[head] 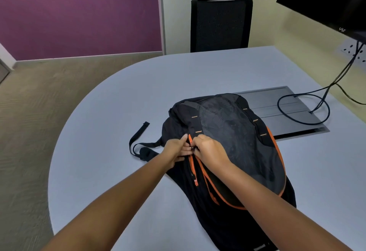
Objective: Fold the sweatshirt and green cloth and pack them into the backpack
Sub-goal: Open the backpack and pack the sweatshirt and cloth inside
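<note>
Backpack (233, 147) lies flat mid-tabletop (118, 112), bare surface on its left up to the curved edge. Left hand (176, 149) and right hand (208, 149) both pinch its zipper (191, 145), touching.

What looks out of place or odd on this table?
Little stands out. The backpack lies flat with one strap trailing off to its left. Both hands, left hand and right hand, pinch at its zipper. No sweatshirt or green cloth shows.
</note>
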Demonstrator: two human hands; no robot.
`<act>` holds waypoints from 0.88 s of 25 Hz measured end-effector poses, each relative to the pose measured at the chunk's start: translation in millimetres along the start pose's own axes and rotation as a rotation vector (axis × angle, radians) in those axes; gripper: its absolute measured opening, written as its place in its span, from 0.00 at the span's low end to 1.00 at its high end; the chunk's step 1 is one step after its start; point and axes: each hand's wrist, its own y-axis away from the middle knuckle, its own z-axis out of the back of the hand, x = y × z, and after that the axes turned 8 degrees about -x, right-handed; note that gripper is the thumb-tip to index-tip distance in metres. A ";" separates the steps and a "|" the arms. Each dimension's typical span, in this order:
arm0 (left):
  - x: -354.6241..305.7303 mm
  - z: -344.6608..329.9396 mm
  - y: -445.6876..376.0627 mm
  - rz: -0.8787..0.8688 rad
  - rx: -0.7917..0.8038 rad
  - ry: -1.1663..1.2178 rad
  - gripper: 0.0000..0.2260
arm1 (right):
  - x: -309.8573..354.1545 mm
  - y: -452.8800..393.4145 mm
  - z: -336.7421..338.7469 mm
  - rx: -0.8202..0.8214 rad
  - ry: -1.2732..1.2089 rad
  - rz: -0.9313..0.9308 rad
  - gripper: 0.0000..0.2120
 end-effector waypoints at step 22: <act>-1.2 -32.5 -5.4 -0.017 -0.210 -0.061 0.14 | -71.8 214.1 42.5 0.239 0.023 0.117 0.13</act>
